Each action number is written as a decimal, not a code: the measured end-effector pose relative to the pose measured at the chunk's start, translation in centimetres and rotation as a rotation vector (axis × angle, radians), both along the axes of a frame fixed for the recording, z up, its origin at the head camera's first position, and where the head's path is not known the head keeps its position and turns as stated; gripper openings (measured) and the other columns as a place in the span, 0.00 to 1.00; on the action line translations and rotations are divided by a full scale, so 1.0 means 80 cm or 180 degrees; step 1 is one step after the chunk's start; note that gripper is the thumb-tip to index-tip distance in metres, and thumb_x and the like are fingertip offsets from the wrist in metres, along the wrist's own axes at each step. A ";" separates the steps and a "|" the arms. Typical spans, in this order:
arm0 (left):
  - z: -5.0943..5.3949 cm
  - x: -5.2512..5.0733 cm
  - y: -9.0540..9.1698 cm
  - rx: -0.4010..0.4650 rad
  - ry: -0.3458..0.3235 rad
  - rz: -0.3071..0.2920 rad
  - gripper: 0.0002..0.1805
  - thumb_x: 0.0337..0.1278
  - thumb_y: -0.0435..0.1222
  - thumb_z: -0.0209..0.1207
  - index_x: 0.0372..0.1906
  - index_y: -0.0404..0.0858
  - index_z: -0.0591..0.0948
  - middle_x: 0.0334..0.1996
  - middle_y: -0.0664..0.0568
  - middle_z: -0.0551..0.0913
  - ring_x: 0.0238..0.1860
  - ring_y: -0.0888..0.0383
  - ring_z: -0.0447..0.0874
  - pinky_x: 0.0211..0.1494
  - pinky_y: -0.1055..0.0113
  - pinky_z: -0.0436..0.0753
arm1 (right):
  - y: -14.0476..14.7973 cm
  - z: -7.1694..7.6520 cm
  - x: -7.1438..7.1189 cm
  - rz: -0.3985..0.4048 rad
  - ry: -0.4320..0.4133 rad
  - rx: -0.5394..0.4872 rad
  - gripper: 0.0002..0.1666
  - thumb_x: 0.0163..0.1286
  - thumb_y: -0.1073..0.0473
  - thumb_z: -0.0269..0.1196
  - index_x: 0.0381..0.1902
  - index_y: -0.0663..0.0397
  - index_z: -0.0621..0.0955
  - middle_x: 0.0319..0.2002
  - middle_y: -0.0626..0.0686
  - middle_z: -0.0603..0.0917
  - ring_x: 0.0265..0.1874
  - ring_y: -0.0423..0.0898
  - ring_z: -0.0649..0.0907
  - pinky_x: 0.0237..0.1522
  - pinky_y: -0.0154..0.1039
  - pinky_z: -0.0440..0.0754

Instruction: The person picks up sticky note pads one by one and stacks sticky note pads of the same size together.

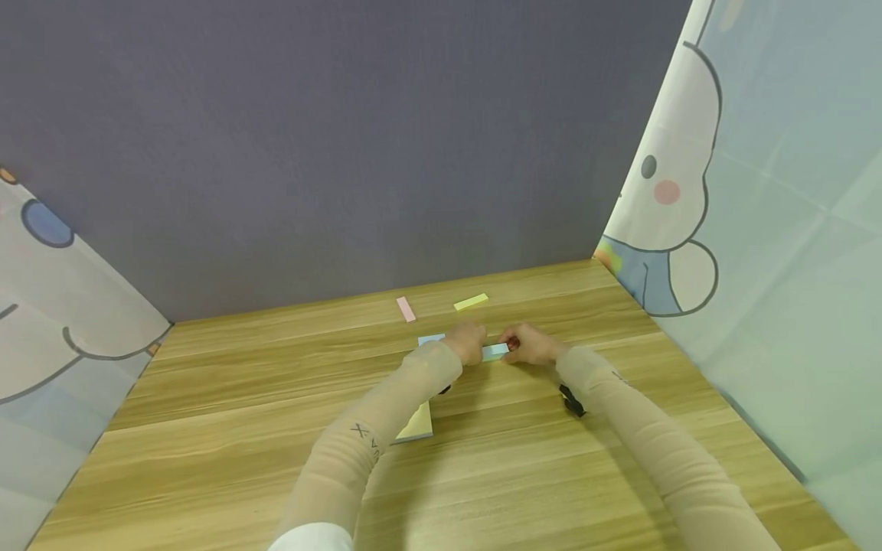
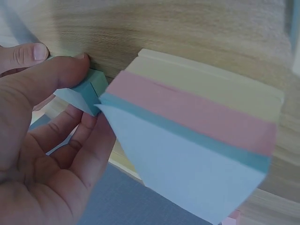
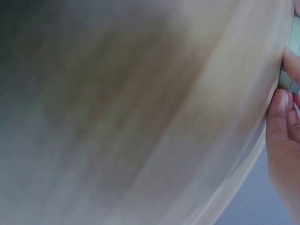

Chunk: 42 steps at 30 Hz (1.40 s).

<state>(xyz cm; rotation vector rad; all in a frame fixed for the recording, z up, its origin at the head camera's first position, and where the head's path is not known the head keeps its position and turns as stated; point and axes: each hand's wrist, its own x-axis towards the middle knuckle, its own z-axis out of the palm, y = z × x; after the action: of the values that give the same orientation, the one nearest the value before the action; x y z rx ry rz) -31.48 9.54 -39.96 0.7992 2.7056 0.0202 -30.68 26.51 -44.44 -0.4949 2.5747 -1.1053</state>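
Between the two hands lies a small strip-shaped pad of sticky notes, pale blue over green. My left hand pinches its left end between thumb and fingers. At the other end, the fingertips of my right hand grip the pad. In the left wrist view, a thick square stack of sticky notes stands right beside the left fingers, layered yellow, pink and blue. The right wrist view catches only the fingers of the right hand and a sliver of green pad at its edge.
A pink strip pad and a yellow strip pad lie farther back on the wooden table. A yellow square pad is partly hidden under the left forearm. A grey panel rises behind the table; printed panels flank it.
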 end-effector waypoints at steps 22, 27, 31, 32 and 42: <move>-0.004 -0.002 -0.003 -0.0045 -0.0086 0.0028 0.13 0.54 0.33 0.60 0.46 0.38 0.77 0.34 0.53 0.79 0.29 0.60 0.74 0.29 0.72 0.74 | -0.002 -0.002 0.000 -0.0022 -0.0017 -0.0053 0.13 0.56 0.70 0.64 0.41 0.67 0.79 0.33 0.54 0.77 0.31 0.44 0.70 0.35 0.34 0.71; -0.004 -0.002 -0.005 0.0005 -0.0102 0.0035 0.13 0.54 0.33 0.59 0.46 0.37 0.77 0.36 0.52 0.80 0.29 0.60 0.74 0.30 0.72 0.75 | -0.001 -0.001 0.000 0.0002 -0.0006 -0.0065 0.14 0.56 0.69 0.64 0.42 0.68 0.79 0.34 0.55 0.77 0.31 0.44 0.71 0.35 0.34 0.72; -0.003 -0.005 -0.008 0.0155 -0.0220 0.0083 0.13 0.51 0.32 0.61 0.44 0.37 0.77 0.33 0.53 0.80 0.27 0.60 0.72 0.28 0.73 0.73 | 0.001 -0.002 0.000 0.0003 -0.0001 -0.0067 0.15 0.56 0.69 0.64 0.42 0.68 0.78 0.34 0.56 0.77 0.31 0.44 0.71 0.35 0.34 0.72; -0.002 -0.006 -0.009 0.0212 -0.0268 0.0105 0.13 0.50 0.32 0.62 0.43 0.37 0.77 0.32 0.53 0.79 0.26 0.60 0.72 0.28 0.73 0.73 | 0.001 -0.002 0.000 0.0000 -0.0006 -0.0066 0.15 0.56 0.69 0.64 0.42 0.68 0.78 0.34 0.55 0.77 0.31 0.44 0.71 0.34 0.34 0.72; 0.031 -0.030 -0.033 0.0619 -0.0242 0.0138 0.18 0.49 0.33 0.60 0.48 0.33 0.79 0.48 0.47 0.81 0.48 0.53 0.78 0.48 0.64 0.79 | 0.001 -0.002 -0.001 -0.0015 0.0038 -0.0037 0.16 0.55 0.68 0.65 0.43 0.69 0.78 0.37 0.58 0.78 0.34 0.44 0.73 0.37 0.32 0.73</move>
<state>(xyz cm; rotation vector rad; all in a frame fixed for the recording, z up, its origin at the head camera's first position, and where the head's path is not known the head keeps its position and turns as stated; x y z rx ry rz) -33.86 6.87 -37.44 0.7762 2.6769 0.3213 -30.74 26.60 -44.57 -0.4998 2.5823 -1.1227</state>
